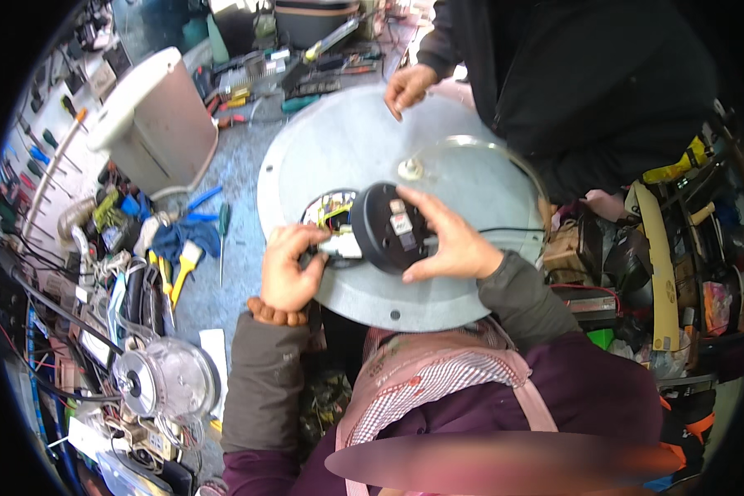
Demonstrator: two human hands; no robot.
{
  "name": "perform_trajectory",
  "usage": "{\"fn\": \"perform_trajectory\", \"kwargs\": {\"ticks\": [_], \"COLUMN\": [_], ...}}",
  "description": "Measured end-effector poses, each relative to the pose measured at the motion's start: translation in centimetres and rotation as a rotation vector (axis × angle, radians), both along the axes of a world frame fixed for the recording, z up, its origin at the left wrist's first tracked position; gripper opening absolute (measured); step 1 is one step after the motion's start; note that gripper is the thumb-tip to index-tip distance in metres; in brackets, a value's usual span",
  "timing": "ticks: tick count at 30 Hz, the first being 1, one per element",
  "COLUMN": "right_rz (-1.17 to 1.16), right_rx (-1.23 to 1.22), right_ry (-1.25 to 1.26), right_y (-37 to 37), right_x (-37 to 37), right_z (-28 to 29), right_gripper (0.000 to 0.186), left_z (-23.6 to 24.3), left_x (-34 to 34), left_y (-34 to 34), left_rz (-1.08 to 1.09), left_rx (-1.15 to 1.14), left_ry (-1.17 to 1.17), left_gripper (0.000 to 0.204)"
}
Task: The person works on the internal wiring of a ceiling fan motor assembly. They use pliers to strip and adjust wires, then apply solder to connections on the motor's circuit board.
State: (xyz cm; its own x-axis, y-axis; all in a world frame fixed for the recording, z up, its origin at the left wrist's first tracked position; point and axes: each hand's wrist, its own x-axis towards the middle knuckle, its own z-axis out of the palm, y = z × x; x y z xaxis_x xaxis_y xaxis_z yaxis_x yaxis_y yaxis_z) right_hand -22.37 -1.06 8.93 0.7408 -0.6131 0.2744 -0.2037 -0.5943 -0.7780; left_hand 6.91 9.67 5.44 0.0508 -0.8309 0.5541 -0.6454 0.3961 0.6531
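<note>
A large round pale-grey metal disc [331, 140] lies in front of me, with a round opening near its left side. Inside that opening are wires and a circuit board [336, 207]. In my right hand [459, 240] is a black round cover [380, 227], tilted on its edge beside the opening, its labelled face toward my palm. My left hand [289, 264] is at the opening's left rim, thumb and forefinger closed around the end of a small white part [341, 245]. A black cord [508, 230] runs off to the right from behind my right hand.
Across the disc, another person's hand [409, 88] hovers over its far edge. A clear curved tube [471, 142] arches over the disc. Left on the blue bench [244, 190] are a cream housing [165, 124], a screwdriver [222, 236], a yellow brush [188, 266] and a clear jar [182, 380].
</note>
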Motion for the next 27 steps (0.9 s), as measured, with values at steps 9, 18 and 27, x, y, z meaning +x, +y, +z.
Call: {"fn": "perform_trajectory", "kwargs": {"ticks": [9,18,27], "right_rz": [-0.114,-0.289,0.323], "right_rx": [-0.206,-0.600,-0.046], "right_ry": [0.202,-0.025,-0.138], "right_y": [2.3,5.4,11.7], "right_x": [2.5,1.5,3.5], "right_z": [1.6,0.9,-0.9], "right_gripper": [0.114,0.077,0.035], "left_z": [-0.1,0.6,-0.3], "left_x": [1.3,-0.1,-0.5], "left_y": [1.6,1.5,1.6], "left_rz": [0.077,0.080,0.088], "left_rx": [-0.005,-0.374,-0.257], "left_ry": [-0.028,-0.177,-0.252], "left_gripper": [0.033,0.033,0.014]}}
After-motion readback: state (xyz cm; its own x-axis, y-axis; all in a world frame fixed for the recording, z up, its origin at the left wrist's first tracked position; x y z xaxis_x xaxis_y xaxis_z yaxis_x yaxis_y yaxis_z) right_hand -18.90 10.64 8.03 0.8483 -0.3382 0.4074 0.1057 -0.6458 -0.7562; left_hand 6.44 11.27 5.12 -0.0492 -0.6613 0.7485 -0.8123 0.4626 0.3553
